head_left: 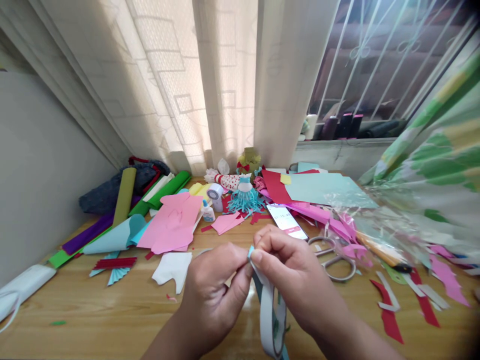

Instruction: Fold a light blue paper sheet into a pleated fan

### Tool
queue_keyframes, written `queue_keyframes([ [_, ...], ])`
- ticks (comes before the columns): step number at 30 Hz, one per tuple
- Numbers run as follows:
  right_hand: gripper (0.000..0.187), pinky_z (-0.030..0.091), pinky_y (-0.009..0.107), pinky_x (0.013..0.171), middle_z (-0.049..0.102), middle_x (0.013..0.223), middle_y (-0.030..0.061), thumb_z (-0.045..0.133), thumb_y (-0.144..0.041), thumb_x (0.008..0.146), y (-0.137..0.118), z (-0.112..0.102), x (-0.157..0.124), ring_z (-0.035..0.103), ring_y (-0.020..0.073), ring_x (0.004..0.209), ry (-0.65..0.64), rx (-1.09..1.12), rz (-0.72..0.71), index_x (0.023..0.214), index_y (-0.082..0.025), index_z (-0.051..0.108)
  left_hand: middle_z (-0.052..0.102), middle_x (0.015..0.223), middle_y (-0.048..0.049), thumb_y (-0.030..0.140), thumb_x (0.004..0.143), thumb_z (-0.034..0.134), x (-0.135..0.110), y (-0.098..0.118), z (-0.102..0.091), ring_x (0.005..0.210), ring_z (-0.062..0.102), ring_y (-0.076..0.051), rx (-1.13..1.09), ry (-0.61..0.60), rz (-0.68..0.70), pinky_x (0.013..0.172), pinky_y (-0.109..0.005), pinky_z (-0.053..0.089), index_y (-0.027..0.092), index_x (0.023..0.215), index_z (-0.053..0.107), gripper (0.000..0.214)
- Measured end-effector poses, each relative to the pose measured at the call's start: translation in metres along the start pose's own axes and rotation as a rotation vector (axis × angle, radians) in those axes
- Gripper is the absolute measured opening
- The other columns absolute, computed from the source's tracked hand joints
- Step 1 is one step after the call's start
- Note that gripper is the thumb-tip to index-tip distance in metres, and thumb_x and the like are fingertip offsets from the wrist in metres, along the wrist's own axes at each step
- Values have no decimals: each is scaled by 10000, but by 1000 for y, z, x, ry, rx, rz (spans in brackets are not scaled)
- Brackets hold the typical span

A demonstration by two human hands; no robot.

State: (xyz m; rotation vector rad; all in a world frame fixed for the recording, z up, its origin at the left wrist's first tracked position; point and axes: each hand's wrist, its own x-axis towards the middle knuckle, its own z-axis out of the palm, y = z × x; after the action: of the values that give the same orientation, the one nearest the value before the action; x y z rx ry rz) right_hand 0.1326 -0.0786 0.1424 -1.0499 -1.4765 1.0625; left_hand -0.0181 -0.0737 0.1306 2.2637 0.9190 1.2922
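Pinched between thumb and fingers of both the left hand (221, 282) and the right hand (294, 270), a light-blue paper strip (251, 252) was held nearer the wearer than the smartphone (287, 221), with a white tape roll (267, 325) hanging below. Left of the smartphone, fringed blue paper (245, 201) was already cut, and to its right the scissors (353, 270) lay unheld. Taping looked barely begun, with separating the roll apparently left, though fingers hid whether the tape was attached.

Thread spools (346, 126) on windowsill (330, 150); pale curtain (228, 75) left of them; leaf-patterned cloth (442, 175) at far right.
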Motion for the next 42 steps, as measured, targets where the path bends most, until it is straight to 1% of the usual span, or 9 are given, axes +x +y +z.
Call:
queue_keyframes([
  [4, 244, 350, 253, 604, 461, 709, -19, 544, -268, 792, -3, 1, -2, 442, 113, 664, 8, -21, -8, 592, -185, 431, 578, 705, 9, 160, 883, 464, 0, -2, -4, 632, 535, -95, -165, -66, -22, 595, -218, 413, 187, 834, 597, 144],
  [8, 251, 345, 250, 594, 470, 703, -17, 566, -265, 779, -5, 2, -2, 440, 111, 655, -2, -6, 24, 574, -178, 450, 527, 615, 12, 273, 896, 469, 8, -3, -10, 573, 495, -100, -265, -112, -140, 542, -223, 398, 175, 696, 588, 253],
  [14, 291, 327, 240, 558, 448, 668, -21, 601, -333, 793, -4, -3, 1, 419, 105, 622, -53, 94, 100, 581, -171, 486, 488, 506, 31, 393, 871, 519, 34, -1, -24, 468, 449, -83, -329, -404, -392, 444, -200, 349, 175, 586, 508, 358],
  [20, 316, 298, 232, 524, 427, 597, -35, 582, -396, 816, 1, -8, 5, 366, 91, 565, -123, 253, 173, 621, -163, 492, 515, 503, 32, 390, 912, 448, 46, -2, -31, 457, 470, -73, -193, -564, -370, 449, -180, 360, 169, 641, 545, 363],
  [23, 324, 287, 222, 511, 427, 592, -39, 558, -416, 834, 4, -9, 5, 355, 83, 555, -140, 289, 205, 648, -157, 500, 513, 499, 43, 358, 911, 447, 46, -3, -29, 450, 476, -67, -106, -548, -332, 448, -171, 354, 169, 628, 532, 350],
  [28, 364, 259, 208, 463, 389, 575, -64, 573, -484, 820, 6, -8, 2, 318, 68, 507, -114, 284, 200, 664, -172, 467, 481, 504, 47, 280, 891, 452, 46, -1, -24, 461, 447, -69, 67, -429, -216, 446, -183, 319, 166, 572, 503, 343],
  [36, 359, 325, 209, 520, 457, 690, -41, 691, -472, 715, 5, -10, -1, 400, 83, 598, -79, 196, 189, 760, -172, 499, 487, 555, 43, 242, 881, 458, 53, 1, -22, 524, 447, -80, 173, -394, -112, 491, -206, 306, 163, 585, 508, 310],
  [39, 440, 348, 205, 533, 474, 717, -46, 743, -448, 668, 10, -12, -3, 438, 86, 609, -115, 245, 216, 913, -188, 486, 486, 542, 44, 248, 882, 445, 52, -1, -21, 515, 450, -84, 165, -387, -130, 491, -212, 312, 164, 600, 539, 308],
  [42, 514, 292, 175, 449, 459, 680, -77, 689, -472, 729, 18, -14, -5, 379, 59, 498, -110, 361, 276, 1081, -235, 399, 460, 514, 50, 262, 880, 442, 51, -3, -21, 485, 420, -81, 159, -341, -165, 474, -216, 299, 167, 568, 505, 331],
])
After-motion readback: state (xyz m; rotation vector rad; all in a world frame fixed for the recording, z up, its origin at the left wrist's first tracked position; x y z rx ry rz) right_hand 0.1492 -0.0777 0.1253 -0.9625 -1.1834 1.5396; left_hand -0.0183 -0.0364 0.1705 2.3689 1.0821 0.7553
